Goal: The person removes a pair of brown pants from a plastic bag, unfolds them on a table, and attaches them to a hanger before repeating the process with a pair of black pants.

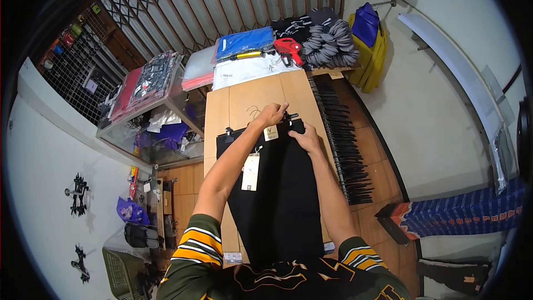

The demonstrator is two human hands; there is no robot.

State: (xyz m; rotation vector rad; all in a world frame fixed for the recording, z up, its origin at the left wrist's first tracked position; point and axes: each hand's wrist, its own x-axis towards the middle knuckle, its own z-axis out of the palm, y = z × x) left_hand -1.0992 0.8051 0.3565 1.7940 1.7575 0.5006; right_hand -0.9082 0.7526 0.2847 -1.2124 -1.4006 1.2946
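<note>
A pair of black trousers [283, 189], by its look, lies lengthwise on the wooden table, waistband at the far end. A black clip hanger [229, 131] runs along the waistband, and wire hooks [253, 111] show beyond it. My left hand [272, 114] reaches across and is closed on the hanger's right-hand clip [291, 116]. At the right corner of the waistband, my right hand [305, 138] grips the cloth, thumb on top. One cream tag [270, 133] hangs below my left hand; a longer tag [250, 172] lies on the cloth to the left.
Behind the table [222, 103] are a red tag-gun-like tool [288, 50], a blue packet [244, 43] and grey bundled items [332, 44]. Black hangers [344, 144] line the right side. A glass case [175, 119] with packed clothes stands left.
</note>
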